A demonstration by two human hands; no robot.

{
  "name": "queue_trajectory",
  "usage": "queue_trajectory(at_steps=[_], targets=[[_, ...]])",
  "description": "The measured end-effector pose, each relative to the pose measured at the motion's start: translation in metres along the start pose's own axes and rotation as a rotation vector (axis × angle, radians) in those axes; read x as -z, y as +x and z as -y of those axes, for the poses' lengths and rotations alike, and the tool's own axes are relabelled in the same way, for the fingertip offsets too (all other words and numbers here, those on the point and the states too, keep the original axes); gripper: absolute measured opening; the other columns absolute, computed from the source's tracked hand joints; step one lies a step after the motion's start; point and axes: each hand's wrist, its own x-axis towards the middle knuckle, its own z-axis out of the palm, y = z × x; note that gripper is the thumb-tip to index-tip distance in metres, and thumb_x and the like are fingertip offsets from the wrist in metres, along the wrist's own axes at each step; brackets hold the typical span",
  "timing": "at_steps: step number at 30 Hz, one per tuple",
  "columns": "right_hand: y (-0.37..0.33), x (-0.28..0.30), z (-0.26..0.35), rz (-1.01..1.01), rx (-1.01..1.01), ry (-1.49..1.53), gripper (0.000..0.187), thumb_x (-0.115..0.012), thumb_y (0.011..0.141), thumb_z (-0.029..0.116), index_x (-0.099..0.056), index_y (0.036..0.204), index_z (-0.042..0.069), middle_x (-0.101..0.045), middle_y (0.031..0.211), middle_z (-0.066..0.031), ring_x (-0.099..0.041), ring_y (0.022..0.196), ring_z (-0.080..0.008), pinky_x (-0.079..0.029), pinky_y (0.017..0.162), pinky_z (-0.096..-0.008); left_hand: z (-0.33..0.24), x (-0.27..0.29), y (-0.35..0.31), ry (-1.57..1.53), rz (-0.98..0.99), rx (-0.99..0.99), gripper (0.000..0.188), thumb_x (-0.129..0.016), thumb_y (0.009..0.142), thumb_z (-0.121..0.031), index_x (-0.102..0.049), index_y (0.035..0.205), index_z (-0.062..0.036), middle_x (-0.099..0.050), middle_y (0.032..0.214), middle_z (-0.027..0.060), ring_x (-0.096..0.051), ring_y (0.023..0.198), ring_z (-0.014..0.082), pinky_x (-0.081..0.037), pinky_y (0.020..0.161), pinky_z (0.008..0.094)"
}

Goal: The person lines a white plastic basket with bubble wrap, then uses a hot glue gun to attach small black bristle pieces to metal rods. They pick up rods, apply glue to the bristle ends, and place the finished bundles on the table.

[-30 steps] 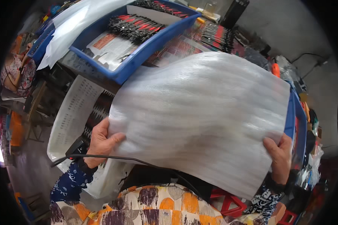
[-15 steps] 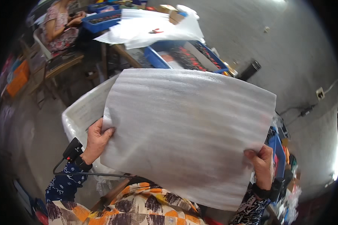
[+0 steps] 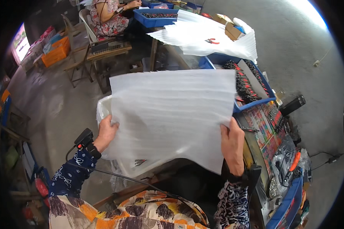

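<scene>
A white, translucent foam sheet (image 3: 172, 114) is stretched out between my two hands, with faint ripples running across it. My left hand (image 3: 107, 131) pinches its left edge between thumb and fingers. On the opposite side my right hand (image 3: 233, 143) grips the right edge, thumb on top. Under the sheet stands a white plastic-lined container (image 3: 104, 108), mostly hidden by it. A few small dark and red pieces (image 3: 140, 162) show inside, below the sheet's lower edge.
Right of the sheet, a blue tray (image 3: 256, 101) holds rows of black-and-red parts on a workbench (image 3: 265, 133). Further back lie white foam sheets (image 3: 202, 32) with red-handled pliers (image 3: 212, 41) on top. A seated person (image 3: 109, 17) works at the far left beside another blue tray (image 3: 153, 21).
My view has turned to the left. The foam sheet has come over the white container, and my right hand is nearer to my left. Both hands keep hold of the sheet.
</scene>
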Motion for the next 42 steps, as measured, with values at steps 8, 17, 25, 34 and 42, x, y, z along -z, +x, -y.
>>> queue_trajectory(at_steps=[8, 17, 25, 34, 42], targets=[[0.047, -0.106, -0.04, 0.104, 0.168, -0.168, 0.005, -0.048, 0.087, 0.001, -0.052, 0.088, -0.002, -0.062, 0.078, -0.0229, -0.062, 0.073, -0.0417, -0.048, 0.062, -0.0477, 0.018, -0.016, 0.004, 0.243, 0.141, -0.017, 0.028, -0.057, 0.079, -0.007, -0.049, 0.103, 0.007, -0.059, 0.094, 0.0275, -0.06, 0.09, 0.0415, -0.047, 0.078, 0.0451], [0.07, -0.226, -0.128, 0.225, -0.001, 0.034, 0.011, -0.05, 0.084, 0.009, -0.054, 0.077, 0.001, -0.059, 0.078, -0.0254, -0.057, 0.076, -0.0469, -0.043, 0.062, -0.0537, 0.027, -0.065, 0.018, 0.386, 0.509, 0.24, 0.028, -0.054, 0.074, -0.002, -0.049, 0.097, 0.0133, -0.061, 0.089, 0.0342, -0.062, 0.087, 0.0472, -0.049, 0.077, 0.0471], [0.077, -0.275, -0.175, 0.316, 0.015, 0.048, 0.019, -0.048, 0.086, 0.015, -0.053, 0.075, 0.001, -0.057, 0.078, -0.0244, -0.054, 0.076, -0.0487, -0.041, 0.062, -0.0544, 0.026, -0.096, 0.015, 0.488, 0.646, 0.473, 0.028, -0.058, 0.075, 0.003, -0.052, 0.099, 0.0169, -0.061, 0.097, 0.0351, -0.067, 0.084, 0.0425, -0.058, 0.06, 0.044], [0.079, -0.304, -0.199, 0.252, -0.037, 0.121, 0.047, -0.036, 0.094, 0.041, -0.053, 0.074, 0.002, -0.055, 0.075, -0.025, -0.052, 0.069, -0.0485, -0.033, 0.058, -0.0553, 0.036, -0.12, 0.016, 0.587, 0.767, 0.664, 0.025, -0.062, 0.072, 0.006, -0.055, 0.092, 0.0195, -0.064, 0.091, 0.0332, -0.069, 0.078, 0.0383, -0.059, 0.051, 0.0419], [0.077, -0.343, -0.224, -0.002, -0.08, 0.271, 0.058, -0.032, 0.093, 0.053, -0.043, 0.067, 0.003, -0.043, 0.062, -0.0204, -0.039, 0.056, -0.0452, -0.027, 0.055, -0.0529, 0.062, -0.121, 0.018, 0.672, 0.787, 0.603, 0.015, -0.061, 0.072, 0.007, -0.059, 0.084, 0.0156, -0.064, 0.09, 0.0323, -0.069, 0.079, 0.0391, -0.058, 0.051, 0.0428]])
